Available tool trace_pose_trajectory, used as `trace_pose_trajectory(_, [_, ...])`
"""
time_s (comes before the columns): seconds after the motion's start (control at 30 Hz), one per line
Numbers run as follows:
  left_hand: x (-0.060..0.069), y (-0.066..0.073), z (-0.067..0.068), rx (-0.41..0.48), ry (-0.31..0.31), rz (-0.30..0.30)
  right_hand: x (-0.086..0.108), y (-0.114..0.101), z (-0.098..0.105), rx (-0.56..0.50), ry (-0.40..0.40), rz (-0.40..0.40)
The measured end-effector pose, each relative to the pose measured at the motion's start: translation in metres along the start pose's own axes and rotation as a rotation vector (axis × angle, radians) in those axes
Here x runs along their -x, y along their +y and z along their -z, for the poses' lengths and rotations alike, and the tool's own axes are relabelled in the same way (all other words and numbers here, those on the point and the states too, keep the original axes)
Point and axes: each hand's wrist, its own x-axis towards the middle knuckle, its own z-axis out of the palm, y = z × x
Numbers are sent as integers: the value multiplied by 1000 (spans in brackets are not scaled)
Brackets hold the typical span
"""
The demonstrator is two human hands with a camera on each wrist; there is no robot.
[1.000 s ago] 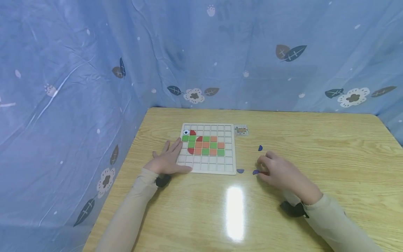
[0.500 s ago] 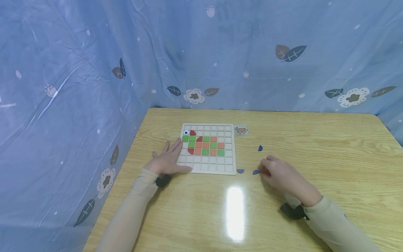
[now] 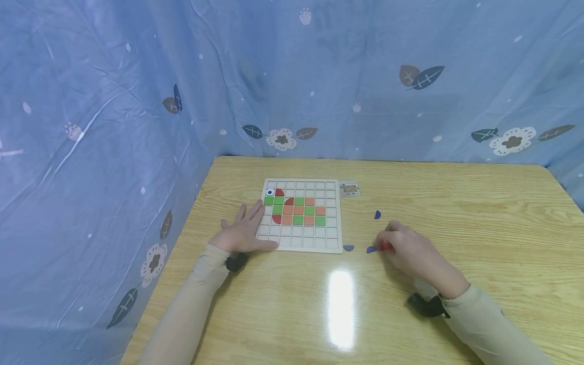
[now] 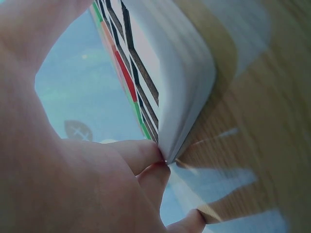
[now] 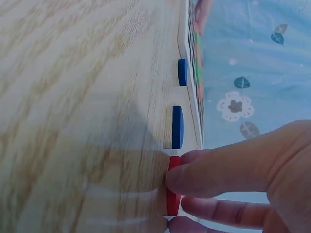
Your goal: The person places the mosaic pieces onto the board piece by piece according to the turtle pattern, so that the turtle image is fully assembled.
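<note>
My left hand rests at the near left corner of a white grid board, its fingers spread along the left edge and its thumb at the near edge. On the board, green, orange and red pieces form a connected shape with a round eye piece. To the right of the board, my right hand pinches a red piece between thumb and fingers, low over the table. A blue half-round piece lies just left of those fingertips.
Another blue half-round piece lies by the board's near right corner, and a third blue piece lies farther back. A small picture card lies beside the board's far right corner. A blue patterned curtain hangs behind the wooden table.
The red piece under my right hand shows more now, as the fingers shift slightly on it. My left hand, the board and the blue pieces stay put.
</note>
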Motion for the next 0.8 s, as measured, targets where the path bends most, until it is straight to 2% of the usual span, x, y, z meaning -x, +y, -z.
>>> trace_pose_trajectory(0.3, [-2,-1,0,9,-3,-3,0,-1,-2,32,-1,-54])
trace_pose_trajectory(0.57, [-1,-3,-1,7,-8,3,-1,1,-4,22,27,-26])
trace_pose_trajectory(0.8, [-3,-3,-2,-1,-4,7,-2,1,-4,-4,16,-30])
